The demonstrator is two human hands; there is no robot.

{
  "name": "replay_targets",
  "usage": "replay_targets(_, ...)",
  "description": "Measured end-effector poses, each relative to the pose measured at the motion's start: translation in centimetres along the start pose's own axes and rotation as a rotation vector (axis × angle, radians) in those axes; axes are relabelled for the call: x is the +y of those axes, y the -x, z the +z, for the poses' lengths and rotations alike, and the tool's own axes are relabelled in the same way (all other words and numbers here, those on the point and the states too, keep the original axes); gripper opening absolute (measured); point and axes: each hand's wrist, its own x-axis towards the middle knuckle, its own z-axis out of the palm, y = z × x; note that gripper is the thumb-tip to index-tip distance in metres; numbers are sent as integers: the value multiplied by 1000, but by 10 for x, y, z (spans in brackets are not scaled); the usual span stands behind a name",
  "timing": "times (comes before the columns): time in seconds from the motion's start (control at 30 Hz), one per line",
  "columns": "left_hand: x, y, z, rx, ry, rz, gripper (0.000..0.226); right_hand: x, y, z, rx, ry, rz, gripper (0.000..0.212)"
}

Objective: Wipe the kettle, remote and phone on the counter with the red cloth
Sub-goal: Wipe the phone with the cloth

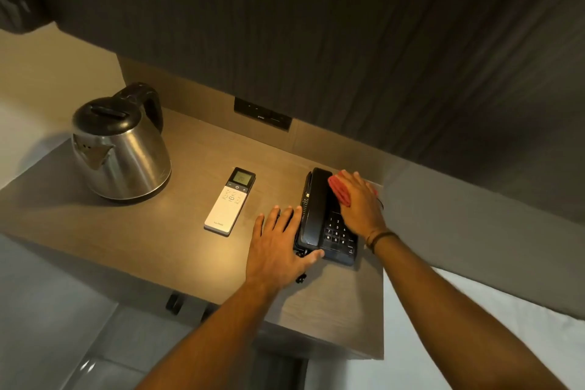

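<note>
The kettle [122,149] beside me is brushed metal with a dull sheen, its lid black plastic; the bench [177,231] looks like matt wood grain; the phone [326,218] is glossy black plastic; my red cloth [339,188] seems soft-woven, perhaps.

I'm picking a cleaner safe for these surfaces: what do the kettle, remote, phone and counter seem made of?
Kettle: likely brushed stainless steel, silvery with soft reflections; its black top parts look plastic. Remote: white matte plastic, probably, with a grey display. Phone: black plastic, slight sheen on the handset. Counter: brown wood grain; whether laminate or real wood is unclear.
</note>
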Motion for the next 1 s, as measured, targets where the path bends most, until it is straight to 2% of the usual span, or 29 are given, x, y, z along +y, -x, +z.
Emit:
replay_targets(0.1,1,-1,-1,3,-9,-1,110,19,12,22,89,118,-114,63)
replay_targets(0.17,1,0,-1,2,-23,11,110,30,21,26,31,98,-131,65)
replay_targets(0.23,1,1,-1,18,-27,19,110,31,33,21,-34,-33,-112,59)
replay_targets(0.33,0,0,-1,3,-8,17,114,19,61,-5,-117,-488,33,38)
replay_targets(0.37,0,0,-1,-13,6,11,117,14,75,-14,-82,-656,101,35)
replay_targets(0.47,0,1,-8,-50,63,-9,127,6,128,-31,170,-1073,363,29)
replay_targets(0.53,5,9,-20,9,134,18,123,7,173,-31,290,-1347,496,33)
replay_targets(0.6,17,30,-33,127,262,165,112,10,224,-24,368,-1563,601,39)
replay_targets(0.67,40,68,-38,131,393,356,100,14,274,-11,414,-1728,688,45)
replay_targets(0.73,74,119,-37,-83,499,369,98,19,321,5,446,-1874,726,51)
replay_targets(0.83,123,184,-22,-575,747,44,106,33,383,29,561,-1995,796,57)
replay_targets(0.9,145,208,7,-822,871,-146,86,52,419,44,675,-2036,867,60)
replay_targets(1.0,170,231,56,-988,765,-149,46,87,466,62,763,-2014,1042,58)
